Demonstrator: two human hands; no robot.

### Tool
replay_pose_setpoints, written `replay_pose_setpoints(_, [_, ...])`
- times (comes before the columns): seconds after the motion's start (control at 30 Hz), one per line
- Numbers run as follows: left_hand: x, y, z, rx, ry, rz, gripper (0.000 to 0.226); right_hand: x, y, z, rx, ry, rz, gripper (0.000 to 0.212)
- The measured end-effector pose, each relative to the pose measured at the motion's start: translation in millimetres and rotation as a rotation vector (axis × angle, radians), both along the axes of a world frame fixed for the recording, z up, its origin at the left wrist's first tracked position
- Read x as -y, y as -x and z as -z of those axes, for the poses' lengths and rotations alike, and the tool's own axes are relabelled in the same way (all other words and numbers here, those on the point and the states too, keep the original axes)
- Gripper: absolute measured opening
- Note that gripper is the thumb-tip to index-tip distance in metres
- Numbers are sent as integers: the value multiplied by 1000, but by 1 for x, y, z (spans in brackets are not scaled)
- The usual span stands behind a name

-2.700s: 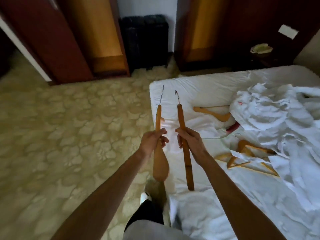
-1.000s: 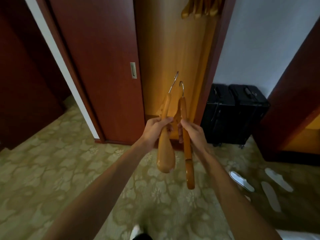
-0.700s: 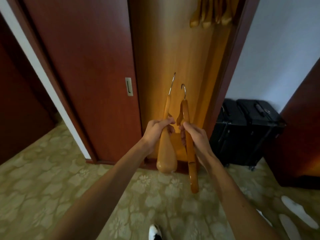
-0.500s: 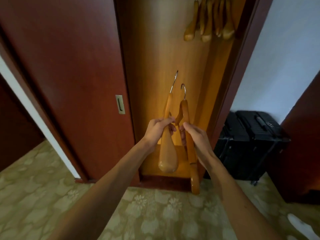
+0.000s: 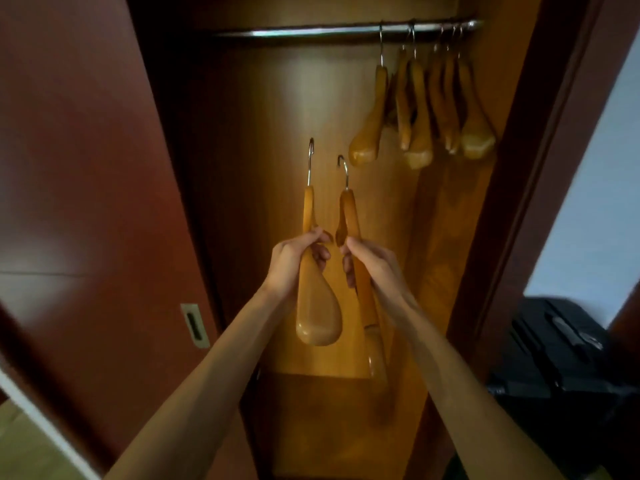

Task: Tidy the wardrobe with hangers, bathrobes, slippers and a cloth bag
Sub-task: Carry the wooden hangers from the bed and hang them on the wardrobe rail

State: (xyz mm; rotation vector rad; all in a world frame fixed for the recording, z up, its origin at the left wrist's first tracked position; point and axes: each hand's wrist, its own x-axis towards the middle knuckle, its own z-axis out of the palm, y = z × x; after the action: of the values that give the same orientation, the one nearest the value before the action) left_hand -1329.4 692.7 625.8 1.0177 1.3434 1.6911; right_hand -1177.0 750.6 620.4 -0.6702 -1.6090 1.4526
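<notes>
- A dark red sliding door (image 5: pixel 86 202) fills the left side, with glare on its glossy face.
- A small metal recessed handle (image 5: pixel 195 325) is set low into that door, near its right edge.
- A black suitcase (image 5: pixel 557 362) stands on the floor at the lower right, beside the dark red frame.
- A pale wall (image 5: pixel 595 202) shows at the right edge, above the suitcase.
- A strip of white trim (image 5: pixel 45 424) slants across the lower left corner.
- A patch of greenish carpet (image 5: pixel 24 452) lies in the bottom left corner, below the trim.
</notes>
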Motion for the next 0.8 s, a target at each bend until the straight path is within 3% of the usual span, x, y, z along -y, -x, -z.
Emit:
replay_pose_setpoints(0.37, [-111,73,-45,-71,-54,-88,41,-107,81,-45,-73,-91,-142,24])
replay_pose_setpoints(0.57, [-154,107,-78,-51,-155,-5,45,-141,116,-82,-148,-111,-50,23])
replay_pose_setpoints(0.8, [-191,123,-137,-74,-272,95,34,-176,142,-137,-196,-187,163,26])
